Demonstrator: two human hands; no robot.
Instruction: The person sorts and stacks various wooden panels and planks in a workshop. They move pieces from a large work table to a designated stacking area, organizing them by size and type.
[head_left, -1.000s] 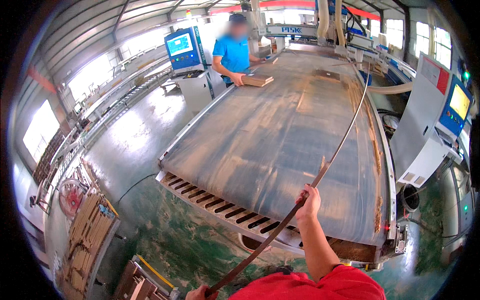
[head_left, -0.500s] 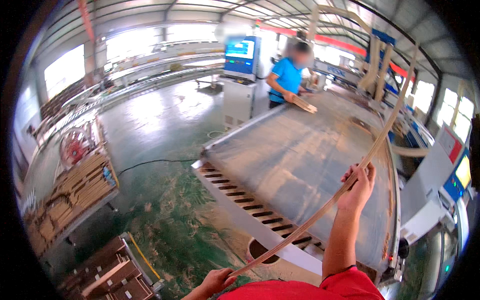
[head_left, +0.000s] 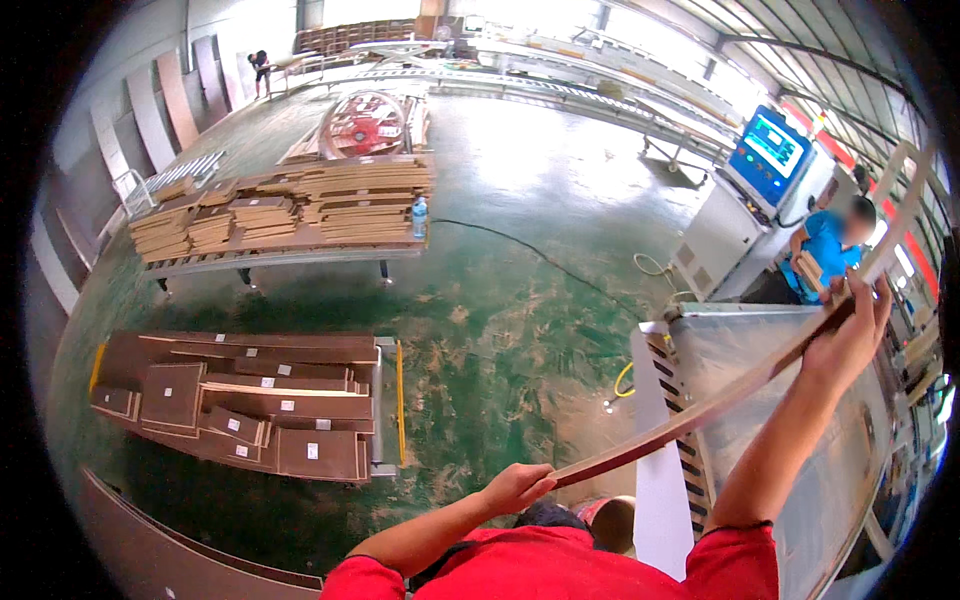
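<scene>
A long, narrow wooden strip [head_left: 690, 418] slants across the right half of the head view, its far end rising past the machine table. My left hand [head_left: 518, 488] is closed round its near end, close to my body. Farther up, my right hand [head_left: 848, 335] grips the same strip, arm stretched forward over the machine table [head_left: 770, 440]. Whether it is one strip or a few thin ones together, I cannot tell. Beneath the strip lie the table's slotted edge [head_left: 662, 375] and a white side panel [head_left: 660, 500].
At left, a low cart [head_left: 398, 400] bears brown labelled panels. Behind it, a bench [head_left: 300, 258] holds stacked boards and a water bottle [head_left: 419, 217]. A co-worker in blue [head_left: 835, 245] holds wood pieces beside a control cabinet [head_left: 720, 235]. A cable [head_left: 530, 250] crosses the green floor.
My view has turned left, bringing the panel cart and stacked boards into fuller view. Both hands keep hold of the strip, which has swung round with me. The co-worker now holds the wood pieces nearer the body.
</scene>
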